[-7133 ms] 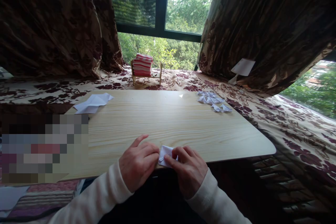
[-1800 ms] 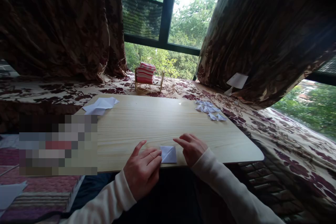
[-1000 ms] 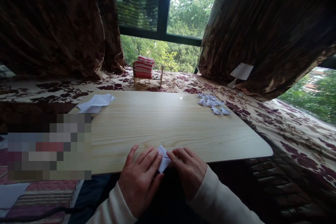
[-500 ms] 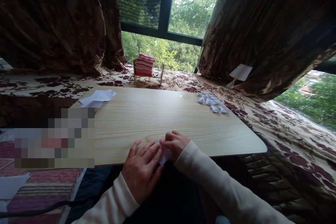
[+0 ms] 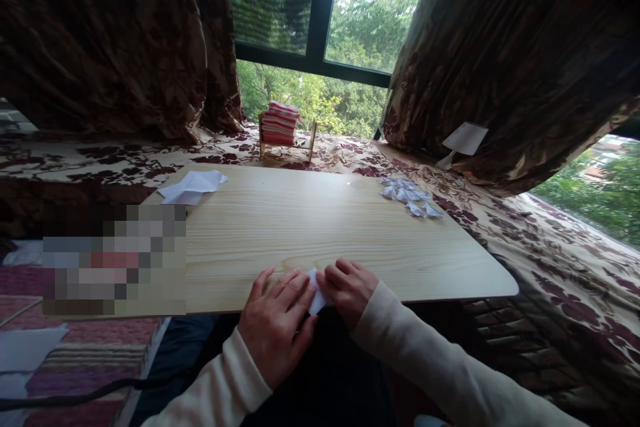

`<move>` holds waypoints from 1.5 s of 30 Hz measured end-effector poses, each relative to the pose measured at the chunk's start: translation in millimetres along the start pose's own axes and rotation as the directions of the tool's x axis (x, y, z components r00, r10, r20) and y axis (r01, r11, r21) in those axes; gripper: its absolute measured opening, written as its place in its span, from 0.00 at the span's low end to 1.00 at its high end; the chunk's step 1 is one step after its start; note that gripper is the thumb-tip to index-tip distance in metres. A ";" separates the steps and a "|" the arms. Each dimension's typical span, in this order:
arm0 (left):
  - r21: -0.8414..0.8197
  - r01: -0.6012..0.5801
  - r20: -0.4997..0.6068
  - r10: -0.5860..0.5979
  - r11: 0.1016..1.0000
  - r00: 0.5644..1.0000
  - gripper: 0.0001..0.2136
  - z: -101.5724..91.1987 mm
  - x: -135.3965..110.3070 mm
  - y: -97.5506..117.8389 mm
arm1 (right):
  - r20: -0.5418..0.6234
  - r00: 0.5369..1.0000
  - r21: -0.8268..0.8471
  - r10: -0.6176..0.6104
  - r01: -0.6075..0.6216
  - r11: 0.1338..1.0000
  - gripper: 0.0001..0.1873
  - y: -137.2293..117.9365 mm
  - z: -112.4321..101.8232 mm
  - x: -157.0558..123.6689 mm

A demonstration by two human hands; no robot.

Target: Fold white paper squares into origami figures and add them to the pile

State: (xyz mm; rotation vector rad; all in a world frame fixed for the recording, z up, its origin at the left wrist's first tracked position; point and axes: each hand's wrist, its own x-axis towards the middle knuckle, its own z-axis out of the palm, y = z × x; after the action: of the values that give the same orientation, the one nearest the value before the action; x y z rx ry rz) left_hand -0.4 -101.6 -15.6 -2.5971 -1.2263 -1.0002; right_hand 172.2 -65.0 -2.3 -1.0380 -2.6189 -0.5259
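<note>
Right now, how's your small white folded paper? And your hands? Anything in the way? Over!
Left hand flat, at left side of small white folded paper. Right hand curled, at its right. Paper partly hidden. Nothing seen blocking; white folded-paper cluster apart.

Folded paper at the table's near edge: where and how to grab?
Likely pinch the folded paper by its near tip, from the near side: that point shows bare, while the left grip and right grip cover its flanks.

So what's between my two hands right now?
In the head view, a small white paper lies between your left hand and right hand, at the near edge of the table.
</note>
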 end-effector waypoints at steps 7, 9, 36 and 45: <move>-0.007 -0.017 -0.004 0.017 1.000 1.000 0.15 -0.2 2.2 0.0 | 0.026 0.999 0.049 -0.044 0.043 0.998 0.09 2.7 -4.7 4.3; -0.007 -0.018 0.000 0.018 1.000 1.000 0.15 -1.1 2.3 0.4 | 0.037 0.998 0.058 -0.048 0.046 0.997 0.08 4.2 -1.3 7.6; 0.014 0.005 0.020 -0.005 1.000 1.000 0.14 -2.2 7.7 3.5 | -0.034 0.998 0.315 0.045 -0.032 0.949 0.11 16.3 -2.7 -34.2; -0.020 0.112 -0.062 -0.113 0.993 0.992 0.13 -2.1 21.1 -4.3 | 0.313 0.851 0.381 0.421 -0.519 0.765 0.10 16.6 -20.8 9.2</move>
State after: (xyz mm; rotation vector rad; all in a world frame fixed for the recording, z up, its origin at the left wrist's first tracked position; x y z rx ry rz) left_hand 5.1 -85.6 -2.2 -2.5121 -1.3683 -1.1070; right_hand 179.8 -57.1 23.7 -1.5692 -2.3151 0.3218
